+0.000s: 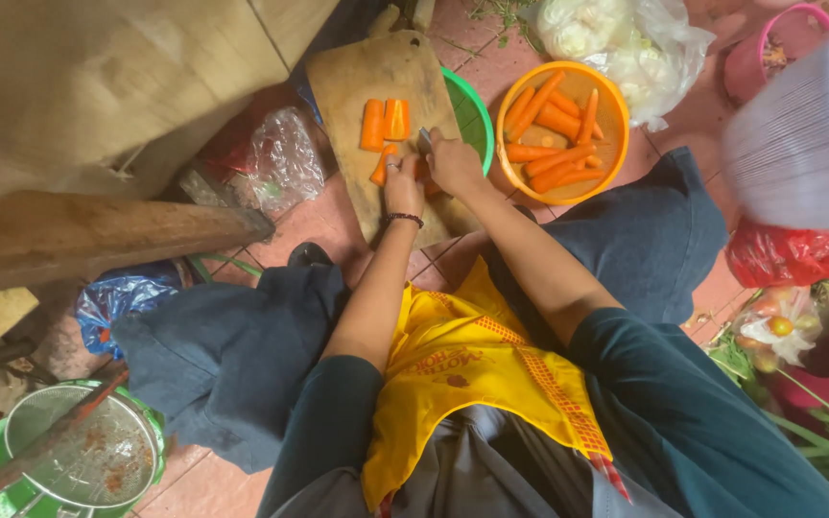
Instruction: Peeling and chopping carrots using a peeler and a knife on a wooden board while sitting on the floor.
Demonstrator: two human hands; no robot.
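While the view is held straight down over the lap, a wooden cutting board (376,82) is seen lying on the tiled floor (323,225) ahead of the knees, and both hands are brought together at its near end. The left hand (402,187) is pressed flat-fingered onto a carrot piece (383,165), its fingers closed down on the orange flesh; a dark beaded bracelet (402,220) is worn at the wrist. Just beside it, the right hand (453,163) is curled shut around the handle of a knife (424,140), of which only a short grey bit is shown above the knuckles; the blade's edge cannot be made out.

Farther up the board, two cut carrot chunks (384,123) are laid side by side, touching, well clear of the fingers. A green bowl (475,113) is partly hidden under the board's right edge. To the right of that, an orange bowl (606,115) is filled with peeled whole carrots (554,139), stacked loosely at angles.

A yellow apron (462,369) is spread over the lap between dark blue trouser legs (227,350). At the lower left a metal sieve (83,451) is set inside a green basin. A clear plastic bag (285,158) is left crumpled to the left of the board, and a red bag (784,254) is lying at the right.
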